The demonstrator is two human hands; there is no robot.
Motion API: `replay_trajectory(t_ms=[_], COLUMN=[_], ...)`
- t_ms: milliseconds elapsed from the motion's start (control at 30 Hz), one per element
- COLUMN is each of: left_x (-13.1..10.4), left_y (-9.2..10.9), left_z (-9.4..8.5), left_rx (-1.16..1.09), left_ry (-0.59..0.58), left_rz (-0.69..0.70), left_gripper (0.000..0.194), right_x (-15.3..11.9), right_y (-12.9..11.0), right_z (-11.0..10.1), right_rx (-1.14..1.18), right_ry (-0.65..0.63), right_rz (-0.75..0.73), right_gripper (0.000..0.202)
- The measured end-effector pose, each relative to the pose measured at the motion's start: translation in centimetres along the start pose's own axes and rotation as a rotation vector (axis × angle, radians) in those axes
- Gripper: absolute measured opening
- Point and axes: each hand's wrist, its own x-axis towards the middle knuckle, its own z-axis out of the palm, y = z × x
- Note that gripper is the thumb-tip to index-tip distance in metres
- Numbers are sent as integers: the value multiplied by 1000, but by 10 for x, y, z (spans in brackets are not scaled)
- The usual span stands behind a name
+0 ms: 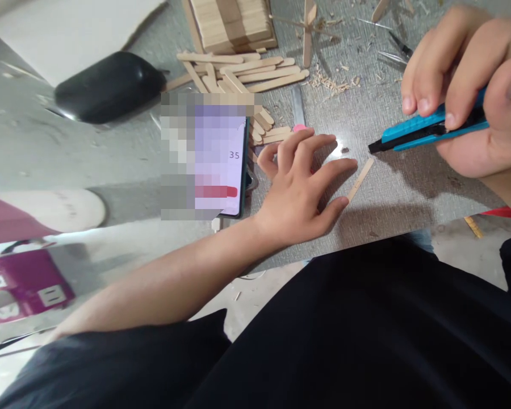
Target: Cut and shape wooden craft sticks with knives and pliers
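Observation:
My right hand [468, 91] is wrapped round a blue and black utility knife [426, 129]. The knife's black tip points left, just above the far end of a short, narrow wooden craft stick [361, 179]. No bare blade can be made out at that tip. My left hand [300, 187] lies over the table with its fingers spread. Its thumb tip meets the near end of the stick, while the index fingertip is a little apart from it. A small mark crosses the stick near its middle. A small dark bit [344, 150] lies beyond the left index finger.
Loose craft sticks [264, 74] lie behind a phone [221, 153], below a banded stick bundle [230, 23]. Wood shavings [330, 82], a crossed-stick piece [309, 28], tweezers [394, 58] and a black case [108, 86] are on the grey table [392, 204]. Its front edge runs by my lap.

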Motion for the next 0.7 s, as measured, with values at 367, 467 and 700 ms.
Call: replay_trajectory(t_ms=[367, 467, 700], left_x=[0, 0, 0], left_y=[0, -1, -3], left_z=[8, 9, 7], left_rx=[26, 13, 10], left_ry=[1, -27, -23], left_rz=[45, 86, 103], left_gripper=[55, 53, 60], right_x=[-7, -7, -4], right_y=[-5, -13, -28], right_z=[-1, 2, -9], right_rx=[54, 117, 124], right_ry=[197, 217, 144], right_rz=[-172, -71, 18], right_gripper=[38, 35, 46])
